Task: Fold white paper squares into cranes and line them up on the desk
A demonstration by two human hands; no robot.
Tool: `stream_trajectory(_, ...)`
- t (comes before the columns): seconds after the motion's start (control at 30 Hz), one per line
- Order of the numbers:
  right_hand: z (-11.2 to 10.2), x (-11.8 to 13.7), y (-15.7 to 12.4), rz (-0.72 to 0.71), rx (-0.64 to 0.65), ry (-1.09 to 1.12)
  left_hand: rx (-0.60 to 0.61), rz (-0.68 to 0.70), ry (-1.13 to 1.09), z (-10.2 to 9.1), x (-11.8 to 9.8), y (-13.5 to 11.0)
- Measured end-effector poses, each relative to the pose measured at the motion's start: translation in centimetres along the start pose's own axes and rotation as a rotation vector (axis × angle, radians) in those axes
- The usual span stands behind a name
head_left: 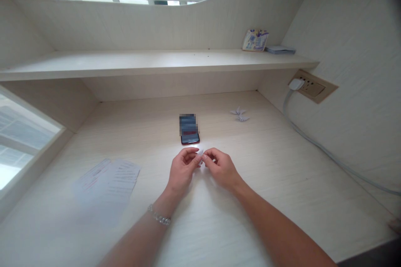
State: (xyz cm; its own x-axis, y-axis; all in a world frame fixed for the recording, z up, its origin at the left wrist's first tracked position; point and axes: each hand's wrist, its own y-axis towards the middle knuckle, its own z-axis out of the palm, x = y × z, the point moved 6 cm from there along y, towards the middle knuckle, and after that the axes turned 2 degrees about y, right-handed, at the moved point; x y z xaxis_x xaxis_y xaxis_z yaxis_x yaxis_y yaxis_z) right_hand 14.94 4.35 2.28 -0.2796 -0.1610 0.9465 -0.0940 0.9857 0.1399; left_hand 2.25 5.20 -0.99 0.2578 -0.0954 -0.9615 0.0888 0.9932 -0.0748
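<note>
Between my two hands is a small piece of folded white paper (201, 152), mostly covered by the fingers. My left hand (185, 164), with a chain bracelet (158, 215) on its wrist, pinches the paper from the left. From the other side my right hand (221, 167) grips it between thumb and forefinger. Just beyond the hands lies a phone (190, 138), its screen partly blurred out. Two small folded paper cranes (238, 111) rest on the desk, farther back and to the right.
Sheets of paper with writing (120, 177) lie at the left on the desk (150, 125). Above runs a shelf (140, 58) carrying a small printed packet (255, 40). A grey cable (316, 144) hangs from the wall socket (313, 86) along the right side.
</note>
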Motion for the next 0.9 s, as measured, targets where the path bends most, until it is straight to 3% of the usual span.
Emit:
stream_trajectory(0.13, -0.2, -0.1, 0.1, 0.005, -0.011, 0.017, -0.007, -0.015, -0.008, 0.0, 0.1, 0.0)
stream_trajectory(0.33, 0.2, -1.8, 0.8, 0.159, 0.024, 0.418, -0.003, -0.026, -0.009, -0.3, -0.1, 0.1)
stream_trajectory(0.43, 0.4, -2.2, 1.0, 0.166, 0.054, 0.478, 0.021, -0.031, 0.020, -0.3, -0.1, 0.1)
stream_trajectory(0.63, 0.1, -2.5, 0.9, 0.124, 0.030, 0.318, 0.074, -0.012, 0.133, 0.2, -0.1, 0.0)
stream_trajectory(0.9, -0.2, -0.5, -0.1, -0.069, -0.033, -0.084, 0.074, 0.033, 0.239, 0.7, -0.5, -0.1)
